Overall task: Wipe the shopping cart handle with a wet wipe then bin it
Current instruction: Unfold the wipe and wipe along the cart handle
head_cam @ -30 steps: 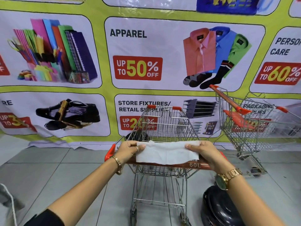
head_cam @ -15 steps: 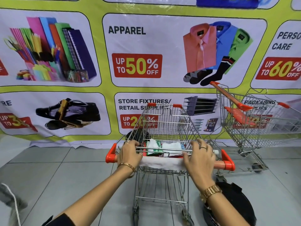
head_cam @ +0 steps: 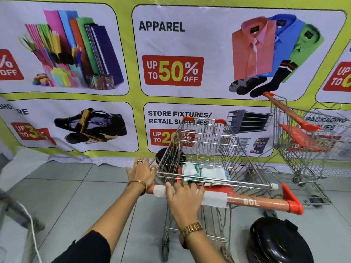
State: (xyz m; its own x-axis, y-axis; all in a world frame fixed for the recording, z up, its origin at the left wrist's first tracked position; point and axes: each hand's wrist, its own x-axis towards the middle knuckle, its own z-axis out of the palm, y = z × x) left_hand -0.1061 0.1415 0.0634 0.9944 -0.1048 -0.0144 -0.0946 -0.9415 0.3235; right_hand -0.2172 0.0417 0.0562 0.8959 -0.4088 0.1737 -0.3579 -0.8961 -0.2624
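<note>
The shopping cart's red handle (head_cam: 252,202) runs across the lower middle, marked "60L". A white wet wipe (head_cam: 214,199) is wrapped around the handle's left half. My right hand (head_cam: 185,198) lies on the wipe with its fingers curled over the bar. At the handle's left end, my left hand (head_cam: 141,172) rests with fingers spread and holds nothing. A black round lidded bin (head_cam: 275,242) stands on the floor at the lower right, below the handle's right end.
In the cart basket (head_cam: 209,141) lie a green wipe pack (head_cam: 190,170) and loose white wipes (head_cam: 213,172). A second cart (head_cam: 307,141) stands to the right. A sale banner (head_cam: 171,54) covers the wall behind. A white cord (head_cam: 30,224) hangs at the lower left.
The wipe went from spread flat between both hands to wrapped on the handle. My right hand slid left along the bar with it. My left hand shifted to the left end and opened.
</note>
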